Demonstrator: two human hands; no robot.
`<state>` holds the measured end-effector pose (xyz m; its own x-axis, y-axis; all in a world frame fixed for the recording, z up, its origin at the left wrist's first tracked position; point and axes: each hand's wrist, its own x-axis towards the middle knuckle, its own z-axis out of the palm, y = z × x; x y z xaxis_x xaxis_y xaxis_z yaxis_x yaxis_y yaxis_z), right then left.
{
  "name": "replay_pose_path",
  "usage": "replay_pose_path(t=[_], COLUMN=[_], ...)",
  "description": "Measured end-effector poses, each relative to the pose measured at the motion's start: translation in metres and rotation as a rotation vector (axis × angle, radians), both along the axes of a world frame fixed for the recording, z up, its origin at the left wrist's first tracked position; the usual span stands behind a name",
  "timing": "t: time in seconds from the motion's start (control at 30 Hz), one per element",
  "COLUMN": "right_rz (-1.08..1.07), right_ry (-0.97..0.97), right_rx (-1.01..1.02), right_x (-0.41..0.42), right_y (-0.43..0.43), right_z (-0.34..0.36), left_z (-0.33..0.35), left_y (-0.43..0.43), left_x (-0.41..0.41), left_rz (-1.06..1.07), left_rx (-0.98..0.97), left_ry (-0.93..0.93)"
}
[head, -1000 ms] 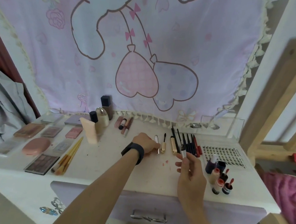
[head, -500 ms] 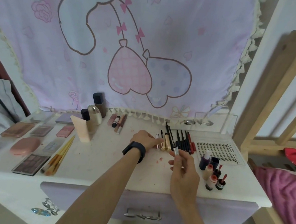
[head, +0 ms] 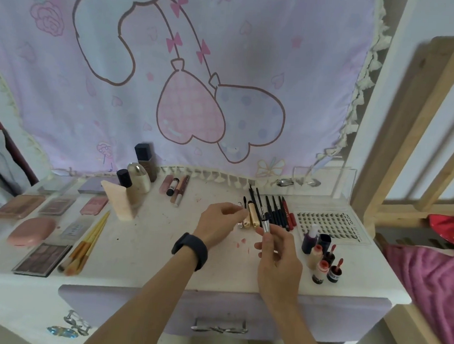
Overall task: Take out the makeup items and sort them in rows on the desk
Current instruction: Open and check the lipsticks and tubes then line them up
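Head view, left to right. White desk (head: 147, 236) spans the lower half of the frame. Far left on it: flat palettes (head: 19, 206) in rows, a pink compact (head: 32, 231) below them, a dark eyeshadow palette (head: 42, 259) at the front edge, and a bundle of yellow-handled brushes (head: 87, 243) lying just beside it. Left of centre, toward the back: a beige tube (head: 120, 204) standing upright, bottles (head: 139, 178) close behind it, then lip glosses (head: 174, 189) lying side by side. Centre: left hand (head: 218, 226), black wristband (head: 190, 250) on the wrist, fingertips drawn together right at the gold tubes (head: 253, 217) lying on the desk; blurred there, so cannot tell whether it has hold of one. Just right of it, right hand (head: 279, 257) is raised off the desk, thumb and fingers pinching a thin liner pen (head: 265, 225) by its silver end, black tip pointing up and slightly left, over the gold tubes. Behind that hand: row of dark pencils (head: 278, 212) lying parallel, a red one at the right end. Right of centre: lash tray (head: 329, 226) flat on the desk, small bottles (head: 319, 257) clustered in front of it. Far right: pink blanket (head: 432, 280) off the desk.
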<state>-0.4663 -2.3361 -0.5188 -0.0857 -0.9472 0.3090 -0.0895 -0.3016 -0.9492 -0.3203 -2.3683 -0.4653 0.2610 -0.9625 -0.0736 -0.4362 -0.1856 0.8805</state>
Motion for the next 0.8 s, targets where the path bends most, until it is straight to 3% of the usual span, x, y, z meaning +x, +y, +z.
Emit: replay_pose_path(t=[0.13,0.4,0.6,0.8], right_rz=[0.004,0.068,0.076,-0.022], right_ry=[-0.029,0.029,0.339,0.693], right_rx=[0.032,0.062,-0.031,-0.250], right_x=[0.000,-0.001,0.004,0.014], right_y=[0.002,0.006,0.003,0.003], right_z=[0.003,0.009,-0.003,-0.020], left_z=[0.003,0.001,0.000,0.000], left_y=[0.027,0.025,0.002,-0.025], left_x=[-0.015,-0.015,0.025,0.038], left_rz=[-0.161,-0.071,0.149,0.143], left_rx=[-0.012,-0.065,0.019,0.178], left_ry=[0.119,0.167,-0.033,-0.256])
